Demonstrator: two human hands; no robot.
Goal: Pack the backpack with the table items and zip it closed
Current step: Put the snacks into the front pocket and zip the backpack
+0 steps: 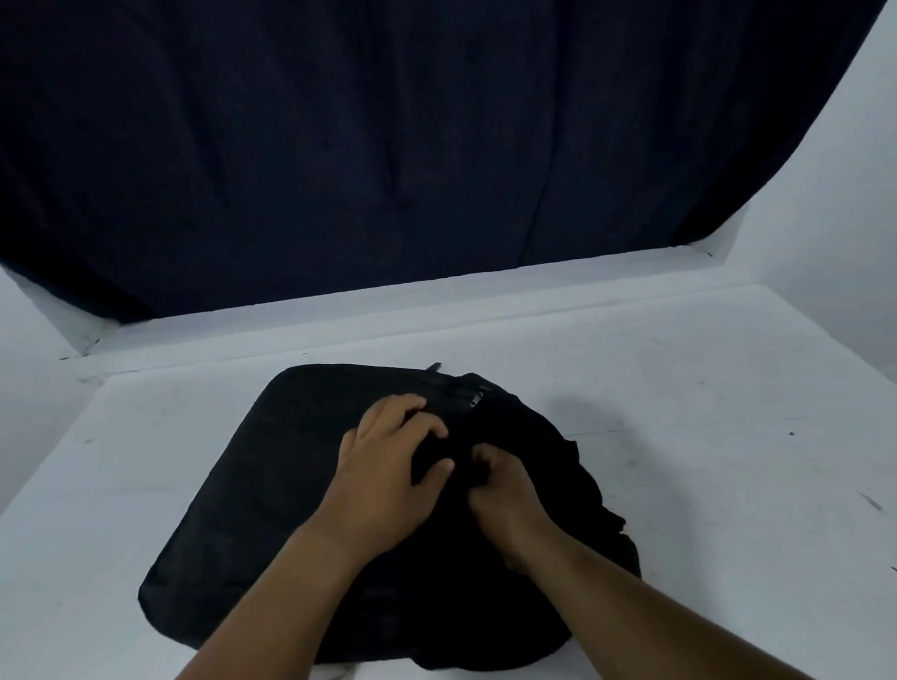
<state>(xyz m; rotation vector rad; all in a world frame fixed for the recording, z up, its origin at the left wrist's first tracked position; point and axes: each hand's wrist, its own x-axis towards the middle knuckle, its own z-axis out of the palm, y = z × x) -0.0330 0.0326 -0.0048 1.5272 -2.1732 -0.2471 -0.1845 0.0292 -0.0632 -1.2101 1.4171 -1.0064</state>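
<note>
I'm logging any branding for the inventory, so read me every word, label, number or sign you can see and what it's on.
None can be read. The black backpack, the white table and the dark curtain show no lettering; the metal zipper pull is too small to tell.

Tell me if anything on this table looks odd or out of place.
Nothing stands out. The black backpack lies flat on the white table, both hands on it: left hand gripping the fabric, right hand curled into it. A metal zipper pull shows near the far edge.
</note>
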